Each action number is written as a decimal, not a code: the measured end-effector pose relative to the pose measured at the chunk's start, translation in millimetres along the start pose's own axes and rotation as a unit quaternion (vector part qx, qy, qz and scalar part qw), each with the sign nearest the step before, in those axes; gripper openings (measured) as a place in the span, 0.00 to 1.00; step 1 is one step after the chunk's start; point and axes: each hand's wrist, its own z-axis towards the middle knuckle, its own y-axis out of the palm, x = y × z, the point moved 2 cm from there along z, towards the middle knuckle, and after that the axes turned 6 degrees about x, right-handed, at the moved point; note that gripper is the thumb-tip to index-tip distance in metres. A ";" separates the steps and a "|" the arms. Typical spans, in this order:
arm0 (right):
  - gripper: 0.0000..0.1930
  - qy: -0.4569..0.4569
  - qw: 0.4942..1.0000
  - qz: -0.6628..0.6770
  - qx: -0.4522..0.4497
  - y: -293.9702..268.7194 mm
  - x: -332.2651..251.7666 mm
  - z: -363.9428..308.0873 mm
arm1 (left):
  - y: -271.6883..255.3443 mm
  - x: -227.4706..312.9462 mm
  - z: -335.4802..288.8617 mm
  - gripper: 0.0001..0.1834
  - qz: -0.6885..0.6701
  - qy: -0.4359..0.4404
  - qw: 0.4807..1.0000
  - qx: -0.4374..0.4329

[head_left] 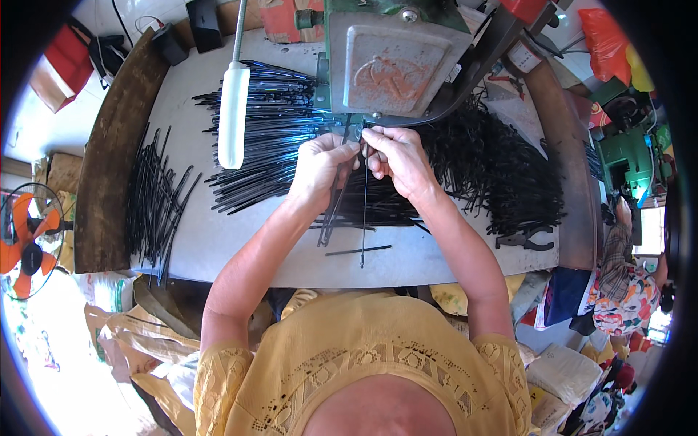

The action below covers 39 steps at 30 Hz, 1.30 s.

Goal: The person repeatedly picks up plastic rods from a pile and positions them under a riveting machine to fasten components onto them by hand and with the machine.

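My left hand [320, 166] is closed around a few thin black rods [329, 218], whose lower ends hang over the table. Opposite it, my right hand [400, 156] pinches a single thin black rod [364, 218] with a small end piece pointing toward me. Both sets of fingertips meet just beneath the head of a green and grey bench machine [398, 73]. The contact point between rod and machine is partly hidden by my fingers. A broad pile of black rods [254, 138] lies behind and left of my left hand.
A tangled heap of black pieces [502, 167] covers the table's right side, with pliers [525, 240] in front. More rods [153, 211] lie by the left wooden edge [109, 167]. A white lamp [233, 120] hangs near my left hand. Another person [625, 291] is at far right.
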 end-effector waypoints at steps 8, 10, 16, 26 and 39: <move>0.10 0.019 1.000 0.000 -0.004 1.5 -3.1 0.8 | 1.2 8.0 2.4 0.07 0.011 0.012 1.000 0.013; 0.09 0.028 1.000 -0.009 -0.003 1.0 -3.2 -1.8 | 0.9 8.0 1.5 0.08 0.020 0.015 0.999 0.024; 0.10 0.050 0.999 -0.008 -0.015 -1.4 -2.5 -3.3 | -0.7 8.3 2.0 0.08 0.055 0.010 0.998 0.020; 0.09 0.041 0.998 -0.050 0.028 -42.4 -19.5 -18.0 | 4.8 14.1 6.0 0.09 0.074 0.018 0.997 0.016; 0.07 0.024 0.997 -0.032 0.063 -73.1 -17.1 -46.4 | -26.6 43.6 -8.1 0.07 0.087 0.028 0.995 -0.026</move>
